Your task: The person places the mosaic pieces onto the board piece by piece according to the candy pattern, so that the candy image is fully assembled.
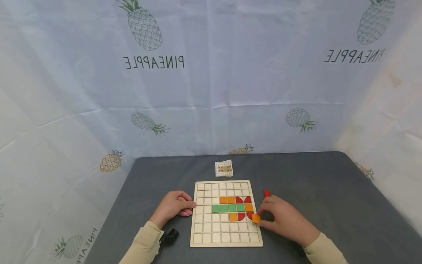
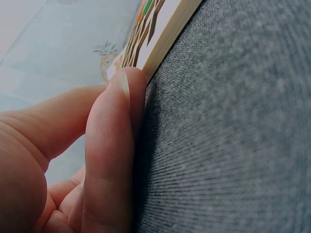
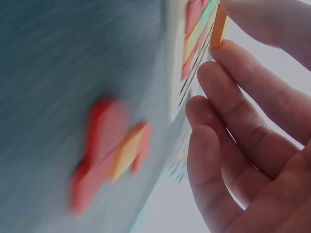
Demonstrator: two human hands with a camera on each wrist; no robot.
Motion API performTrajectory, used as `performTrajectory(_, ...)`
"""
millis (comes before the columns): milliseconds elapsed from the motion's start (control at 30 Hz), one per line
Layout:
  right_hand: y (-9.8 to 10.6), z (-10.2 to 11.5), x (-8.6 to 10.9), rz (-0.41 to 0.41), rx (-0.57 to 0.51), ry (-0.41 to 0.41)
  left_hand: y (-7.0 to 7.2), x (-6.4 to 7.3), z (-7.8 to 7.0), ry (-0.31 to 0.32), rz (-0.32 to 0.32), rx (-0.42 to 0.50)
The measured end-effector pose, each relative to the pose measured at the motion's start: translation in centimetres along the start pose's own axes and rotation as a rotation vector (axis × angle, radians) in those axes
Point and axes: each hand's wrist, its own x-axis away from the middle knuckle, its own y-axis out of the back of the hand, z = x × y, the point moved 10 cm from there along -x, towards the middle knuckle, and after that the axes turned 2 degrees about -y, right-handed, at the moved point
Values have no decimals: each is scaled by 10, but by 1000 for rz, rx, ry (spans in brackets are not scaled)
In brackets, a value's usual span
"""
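My right hand (image 1: 286,222) pinches an orange square tile (image 1: 256,218) between thumb and index finger, over the right edge of a wooden grid board (image 1: 215,237). In the right wrist view the held orange tile (image 3: 219,26) is seen edge-on, the other fingers loosely bent below it. On the board lie a row of green square tiles (image 1: 224,208), several orange squares (image 1: 227,200) and red quarter-round tiles (image 1: 241,216). At the board's left edge my left hand (image 1: 174,206) grips the rim, thumb and finger meeting at the wood in the left wrist view.
A small pattern card (image 1: 224,168) lies behind the board. Loose red tiles (image 3: 104,128) and an orange tile (image 3: 129,151) lie on the grey table (image 1: 158,172), to the board's right. A pineapple-print cloth (image 1: 230,84) hangs behind the table.
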Motion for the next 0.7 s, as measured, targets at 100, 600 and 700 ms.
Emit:
performTrajectory(100,-6,19,-17,0,-19,59,1,0,0,0,-2,9)
performTrajectory(600,-32,71,-57,7,-35,172,0,-2,1,0,-3,7)
performTrajectory(700,-35,75,-59,4,-27,186,1,-2,2,0,-4,4)
